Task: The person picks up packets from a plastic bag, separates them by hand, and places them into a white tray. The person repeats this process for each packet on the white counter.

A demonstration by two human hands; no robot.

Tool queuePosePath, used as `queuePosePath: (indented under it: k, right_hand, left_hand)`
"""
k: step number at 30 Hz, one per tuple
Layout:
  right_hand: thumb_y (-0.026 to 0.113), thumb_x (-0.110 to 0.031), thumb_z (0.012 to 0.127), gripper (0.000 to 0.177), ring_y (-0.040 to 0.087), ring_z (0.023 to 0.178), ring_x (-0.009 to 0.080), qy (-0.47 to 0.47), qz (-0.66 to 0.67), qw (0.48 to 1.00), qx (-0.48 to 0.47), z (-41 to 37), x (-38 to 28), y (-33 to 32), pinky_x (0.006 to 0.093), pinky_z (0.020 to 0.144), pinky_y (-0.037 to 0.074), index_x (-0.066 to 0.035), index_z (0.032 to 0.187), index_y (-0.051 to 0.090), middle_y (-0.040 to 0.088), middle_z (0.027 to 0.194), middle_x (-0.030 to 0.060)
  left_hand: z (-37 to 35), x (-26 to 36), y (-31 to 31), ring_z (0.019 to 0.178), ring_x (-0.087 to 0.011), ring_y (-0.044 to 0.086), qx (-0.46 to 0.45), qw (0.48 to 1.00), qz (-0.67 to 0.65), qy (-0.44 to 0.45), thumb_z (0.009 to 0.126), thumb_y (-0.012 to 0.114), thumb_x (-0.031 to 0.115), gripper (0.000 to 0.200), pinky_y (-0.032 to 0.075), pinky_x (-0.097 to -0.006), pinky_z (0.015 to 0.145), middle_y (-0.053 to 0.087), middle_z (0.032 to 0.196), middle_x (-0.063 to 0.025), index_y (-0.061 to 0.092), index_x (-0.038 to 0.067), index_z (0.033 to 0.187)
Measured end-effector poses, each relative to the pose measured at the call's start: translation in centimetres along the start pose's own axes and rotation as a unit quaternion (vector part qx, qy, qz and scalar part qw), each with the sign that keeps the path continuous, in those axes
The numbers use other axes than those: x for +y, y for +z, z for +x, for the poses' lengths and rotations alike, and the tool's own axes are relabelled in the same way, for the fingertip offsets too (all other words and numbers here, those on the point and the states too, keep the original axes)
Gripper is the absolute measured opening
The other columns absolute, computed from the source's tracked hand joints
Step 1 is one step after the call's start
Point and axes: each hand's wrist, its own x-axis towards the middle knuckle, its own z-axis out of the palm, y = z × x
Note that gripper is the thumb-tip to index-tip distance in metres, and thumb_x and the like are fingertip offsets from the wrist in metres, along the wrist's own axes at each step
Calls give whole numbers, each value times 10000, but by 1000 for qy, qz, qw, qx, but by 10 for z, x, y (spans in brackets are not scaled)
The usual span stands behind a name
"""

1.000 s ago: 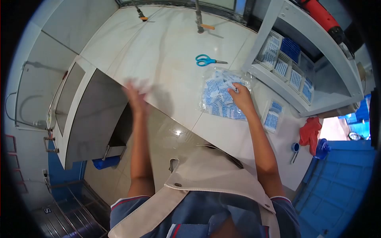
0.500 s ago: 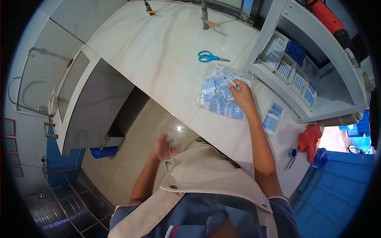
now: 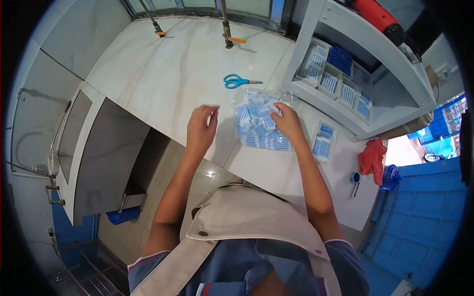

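A clear plastic bag lies on the counter, filled with small white packets printed in blue. My right hand is over the bag's right side, thumb and index finger closed on one white packet at the top of the pile. To the left of the bag, my left hand hovers above the counter with its fingers apart from the thumb and nothing visible in it. Blue-handled scissors rest just beyond the bag.
Right of the bag lies a small tray of similar packets. A grey shelf holds white baskets of packets. Farther right are a red cloth and a small blue-topped cup. Valve pipes stand at the back.
My left hand has come up from beside my body to above the counter, left of the bag. My right hand stays at the packets. The camera view has shifted slightly.
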Motion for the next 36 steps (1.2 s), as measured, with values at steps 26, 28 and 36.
queuePosePath:
  k: [26, 28, 36]
  right_hand:
    - [577, -133, 876, 255, 637, 877, 205, -32, -20, 996, -78, 22, -7, 16, 283, 797, 471, 41, 1061, 610, 669, 949, 158]
    - [578, -130, 876, 252, 636, 879, 204, -4, -13, 996, -89, 12, -2, 16, 279, 799, 469, 43, 1056, 610, 670, 942, 155]
    - [583, -136, 871, 254, 631, 876, 196, -7, -16, 998, -54, 7, -30, 19, 278, 793, 464, 50, 1041, 613, 669, 939, 152]
  left_hand:
    - [-191, -225, -113, 1306, -320, 348, 330, 767, -387, -392, 934, 439, 404, 612, 305, -510, 1064, 252, 1458, -170, 257, 60, 1407]
    - [-103, -139, -88, 1315, -345, 303, 268, 740, -589, -182, 928, 460, 424, 658, 235, -476, 1103, 225, 1468, -106, 191, 120, 1447]
    - [-155, -362, -122, 1234, -226, 342, 418, 861, -25, -288, 952, 457, 312, 558, 343, -374, 1011, 289, 1379, -131, 250, 56, 1401]
